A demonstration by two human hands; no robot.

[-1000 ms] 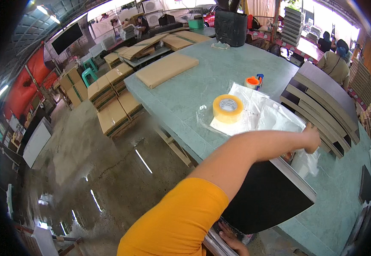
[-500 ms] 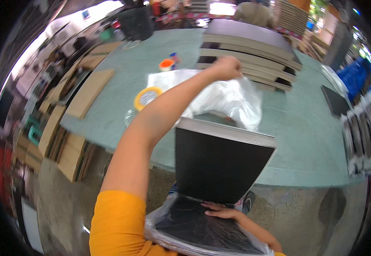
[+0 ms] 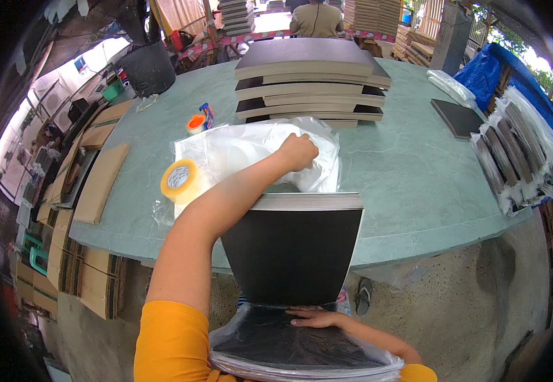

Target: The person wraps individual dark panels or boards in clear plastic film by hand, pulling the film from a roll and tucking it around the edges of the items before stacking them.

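My left hand (image 3: 298, 151) reaches across the green table (image 3: 404, 172) and grips a clear plastic bag (image 3: 251, 149) lying there. My right hand (image 3: 318, 316) lies flat, fingers spread, on a black panel wrapped in clear plastic (image 3: 302, 350) close to my body. A stack of black panels (image 3: 292, 248) leans upright against the table's near edge, between my two hands. A roll of yellowish packing tape (image 3: 180, 181) stands on the table just left of my left forearm.
Stacked dark panels (image 3: 311, 79) fill the table's far middle. An orange tape dispenser (image 3: 197, 121) and a black bucket (image 3: 148, 67) sit far left. A single dark panel (image 3: 458, 118) and bagged panels (image 3: 521, 153) lie right. Cardboard sheets (image 3: 101, 181) lie left. A person (image 3: 316, 19) stands beyond.
The view has swung right and levelled on the table. My left hand stays on the plastic bag, now pulled closer to the upright panels. My right hand rests on the wrapped panel.
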